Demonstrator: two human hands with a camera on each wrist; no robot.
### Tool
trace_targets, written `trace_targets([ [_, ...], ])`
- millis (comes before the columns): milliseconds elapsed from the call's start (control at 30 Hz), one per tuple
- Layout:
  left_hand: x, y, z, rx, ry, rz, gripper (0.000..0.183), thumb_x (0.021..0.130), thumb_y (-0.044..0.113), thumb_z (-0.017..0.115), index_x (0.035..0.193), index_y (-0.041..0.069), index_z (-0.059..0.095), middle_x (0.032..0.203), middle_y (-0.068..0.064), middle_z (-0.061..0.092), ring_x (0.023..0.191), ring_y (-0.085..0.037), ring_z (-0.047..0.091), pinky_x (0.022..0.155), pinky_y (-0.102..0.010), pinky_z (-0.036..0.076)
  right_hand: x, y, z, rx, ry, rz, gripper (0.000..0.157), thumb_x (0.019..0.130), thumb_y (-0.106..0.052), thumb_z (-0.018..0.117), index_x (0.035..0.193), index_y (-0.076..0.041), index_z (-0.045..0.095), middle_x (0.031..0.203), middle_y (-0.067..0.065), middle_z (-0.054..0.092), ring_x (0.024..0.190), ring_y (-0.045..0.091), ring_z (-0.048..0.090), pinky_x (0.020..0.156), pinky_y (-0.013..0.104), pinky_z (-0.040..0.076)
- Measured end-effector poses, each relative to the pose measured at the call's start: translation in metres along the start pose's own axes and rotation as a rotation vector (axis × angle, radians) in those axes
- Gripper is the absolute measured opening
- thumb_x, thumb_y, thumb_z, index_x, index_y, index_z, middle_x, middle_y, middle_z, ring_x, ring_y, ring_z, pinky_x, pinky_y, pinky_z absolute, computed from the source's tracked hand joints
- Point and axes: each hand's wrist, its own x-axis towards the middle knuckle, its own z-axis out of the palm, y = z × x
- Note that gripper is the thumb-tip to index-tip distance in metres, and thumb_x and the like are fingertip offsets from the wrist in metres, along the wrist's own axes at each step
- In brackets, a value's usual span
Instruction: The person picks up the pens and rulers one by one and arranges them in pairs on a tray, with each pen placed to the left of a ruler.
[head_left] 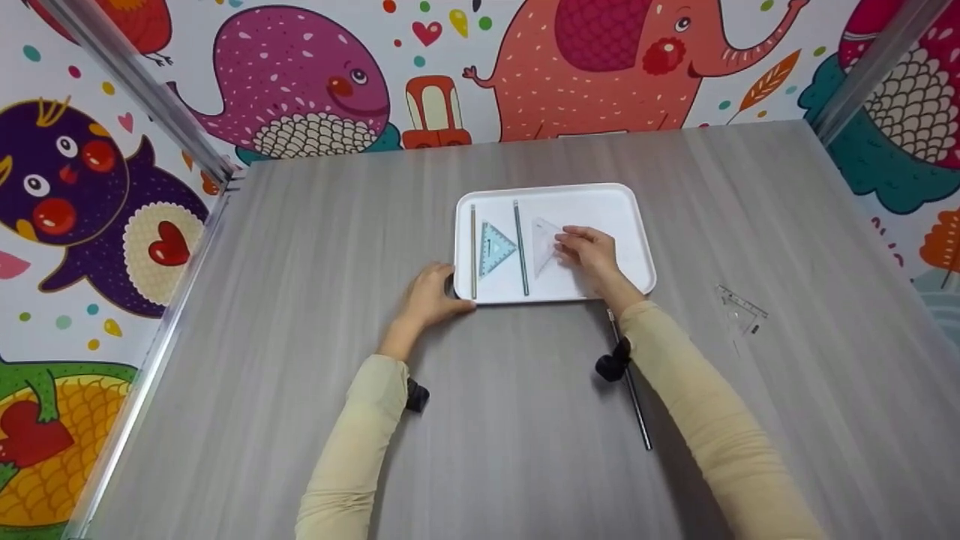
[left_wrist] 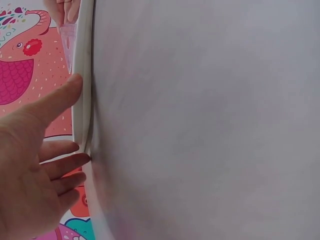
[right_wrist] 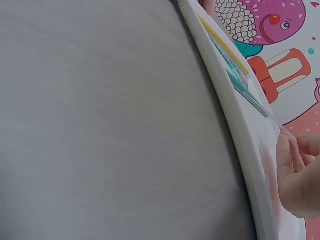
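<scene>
A white tray (head_left: 611,206) lies on the table. My left hand (head_left: 429,294) braces its near left corner, thumb along the front rim and fairly straight fingers at the left side. Over the tray's right half, my right hand (head_left: 592,253) pinches a clear set square (head_left: 543,247) between thumb and fingers; this triangle hangs point-down in the left wrist view. To its left in the tray are a dark green pencil (head_left: 520,247), a light blue set square (head_left: 495,249) and a yellowish pencil (head_left: 473,255), side by side.
A dark pencil (head_left: 637,409) lies on the table (head_left: 525,450) below the right forearm, partly hidden by a wrist camera (head_left: 613,366). Another clear set square (head_left: 742,301) lies farther right. Painted walls (head_left: 435,45) with metal posts border the table's back and sides.
</scene>
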Motion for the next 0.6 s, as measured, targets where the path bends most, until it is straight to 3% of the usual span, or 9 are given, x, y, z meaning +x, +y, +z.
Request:
trace_targets([
  [600, 0.0001, 0.0046, -0.0016, 0.016, -0.014, -0.029, 0.064, 0.067, 0.030, 0.079, 0.118, -0.001, 0.057, 0.118, -0.016, 0.056, 0.112, -0.029, 0.049, 0.099, -0.038, 0.037, 0.0086, 0.0035, 0.0037, 0.044, 0.018, 0.008, 0.030, 0.086, 0.003, 0.055, 0.115, 0.010, 0.052, 0.078, 0.003, 0.065, 0.067, 0.009, 0.062, 0.062, 0.018, 0.052],
])
